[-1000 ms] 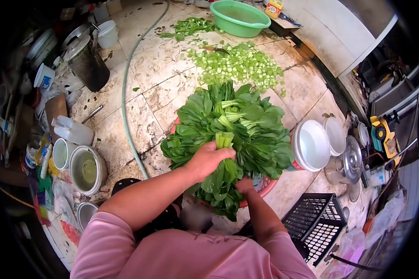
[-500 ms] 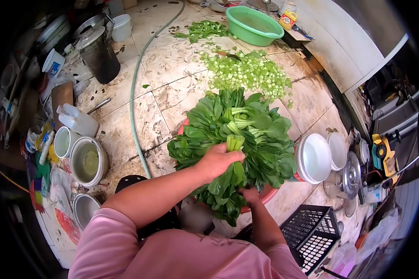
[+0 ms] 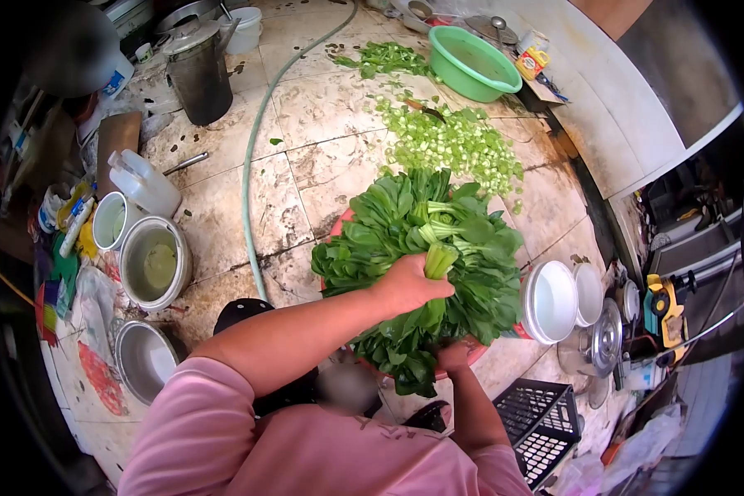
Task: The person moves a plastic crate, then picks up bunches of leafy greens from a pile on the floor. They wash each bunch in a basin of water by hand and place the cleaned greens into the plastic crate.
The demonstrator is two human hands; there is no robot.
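Far left, at nine o'clock of the leaves, a white round pot of cloudy water (image 3: pixel 153 266) sits on the tiled floor (image 3: pixel 306 107) with a smaller white pot (image 3: pixel 109 221) touching it at eleven o'clock and a white plastic jug (image 3: pixel 145 183) lying just above, all parked off to the side. A round steel bowl (image 3: pixel 145 364) waits at seven o'clock. Moving in, a pale green hose (image 3: pixel 250 174) snakes up the floor past a dark metal kettle (image 3: pixel 198 70) at eleven o'clock. Now the centre: the left hand (image 3: pixel 409 285) is clenched in a fist around a bunch of pale-stemmed leafy greens (image 3: pixel 440 260), cut ends up at one o'clock and leaves hanging down at seven, a grip that likely holds the stalks level and together. The bunch is lifted just over the heap of dark green leafy greens (image 3: pixel 388 223) filling a red round basin (image 3: pixel 476 345), which corrals the loose leaves. At six o'clock of the heap the right hand (image 3: pixel 453 355) is tucked against the hanging leaves; I cannot tell whether its fingers are closed or spread, the leaves hide them. Up at twelve o'clock, chopped pale green stem pieces (image 3: pixel 455 140) are scattered on the tiles, and beyond them stands a green plastic basin (image 3: pixel 471 62). Right of the red basin, at three o'clock, stacked white bowls (image 3: pixel 551 302) lean just beside it, and a black plastic crate (image 3: pixel 546 417) sits at five o'clock.
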